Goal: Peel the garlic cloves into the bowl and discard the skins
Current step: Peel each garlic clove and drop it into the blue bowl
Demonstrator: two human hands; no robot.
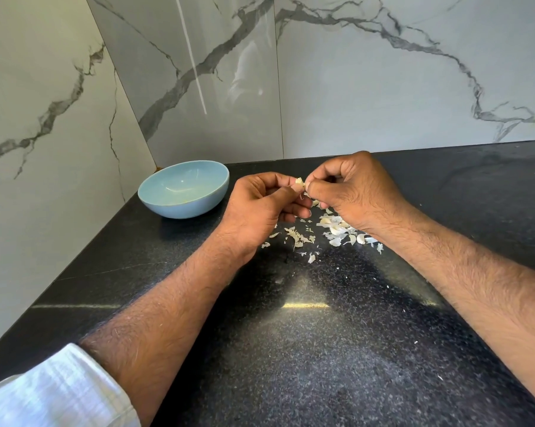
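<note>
Garlic clove (pixel 299 182) pale, papery, pinched between hands

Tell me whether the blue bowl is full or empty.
Empty: the blue bowl stands upright on the counter, its inside bare, with no peeled cloves in it.

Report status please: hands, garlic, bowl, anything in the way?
Left hand and right hand both pinch one garlic clove, above the counter. Blue bowl looks empty. Skins scattered under hands. Path to bowl unobstructed.
</note>
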